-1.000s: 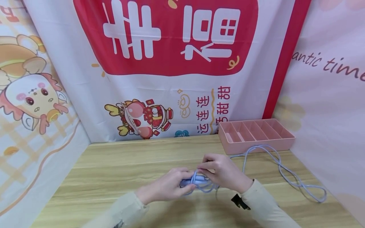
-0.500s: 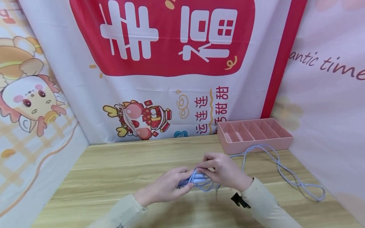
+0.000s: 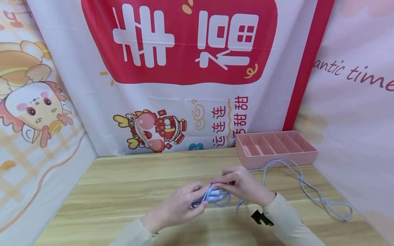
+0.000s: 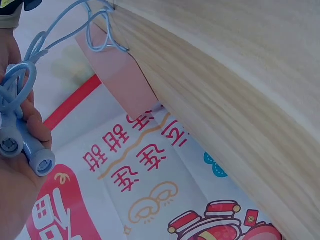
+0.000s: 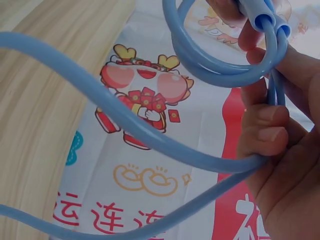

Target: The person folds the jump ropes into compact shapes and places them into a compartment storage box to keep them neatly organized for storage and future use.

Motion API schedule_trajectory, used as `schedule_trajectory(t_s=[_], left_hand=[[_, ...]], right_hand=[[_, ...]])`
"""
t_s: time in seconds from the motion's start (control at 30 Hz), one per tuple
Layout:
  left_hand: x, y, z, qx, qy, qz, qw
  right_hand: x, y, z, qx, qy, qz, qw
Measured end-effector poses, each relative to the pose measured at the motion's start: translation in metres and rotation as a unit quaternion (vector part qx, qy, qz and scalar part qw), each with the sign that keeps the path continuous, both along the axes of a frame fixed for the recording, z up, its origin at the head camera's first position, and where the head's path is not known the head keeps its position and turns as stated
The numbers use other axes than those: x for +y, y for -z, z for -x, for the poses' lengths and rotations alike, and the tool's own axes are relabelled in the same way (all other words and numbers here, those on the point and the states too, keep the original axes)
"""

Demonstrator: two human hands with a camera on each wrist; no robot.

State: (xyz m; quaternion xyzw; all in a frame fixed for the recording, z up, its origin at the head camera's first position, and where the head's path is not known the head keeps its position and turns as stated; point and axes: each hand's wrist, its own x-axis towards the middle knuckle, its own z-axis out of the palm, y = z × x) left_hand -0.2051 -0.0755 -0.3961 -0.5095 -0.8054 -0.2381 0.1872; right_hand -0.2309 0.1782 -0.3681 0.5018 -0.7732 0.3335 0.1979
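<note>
A light-blue jump rope lies partly on the table and partly between both hands. My left hand (image 3: 178, 206) grips its two handles (image 3: 213, 195) side by side, with loops of cord wound around them. Both round handle ends (image 4: 42, 162) stick out from that hand in the left wrist view. Close by, my right hand (image 3: 244, 184) pinches the cord at the wound loops. In the right wrist view, two strands of cord (image 5: 125, 122) run away from its curled fingers, and a loop hangs near the handles' cord ends. The palm side of my left hand hides part of the handles.
A pink divided box (image 3: 277, 158) stands at the back right of the wooden table (image 3: 138, 177). The loose end of the rope (image 3: 311, 186) trails in front of it toward the right edge. Printed cloth (image 3: 184, 92) hangs behind and at both sides.
Both hands stay close together at the handles. The left hand has turned slightly and come a little nearer, and the wound loops have shifted a little with the handles.
</note>
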Motion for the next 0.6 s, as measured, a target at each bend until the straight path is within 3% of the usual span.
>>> schedule_trajectory(t_s=[0.27, 0.5, 0.6], left_hand=[[-0.003, 0.0061, -0.0005, 0.034, 0.007, -0.034, 0.9988], [-0.0069, 0.0044, -0.0008, 0.016, -0.005, -0.035, 0.9993], [-0.0072, 0.0018, -0.0002, 0.024, -0.001, -0.036, 0.9991]], right_hand=[[-0.0039, -0.0032, -0.0015, -0.023, -0.016, -0.021, 0.9994], [-0.0034, -0.0057, -0.0028, -0.052, -0.005, -0.043, 0.9977], [-0.0023, -0.0068, -0.0031, -0.062, -0.003, -0.038, 0.9973]])
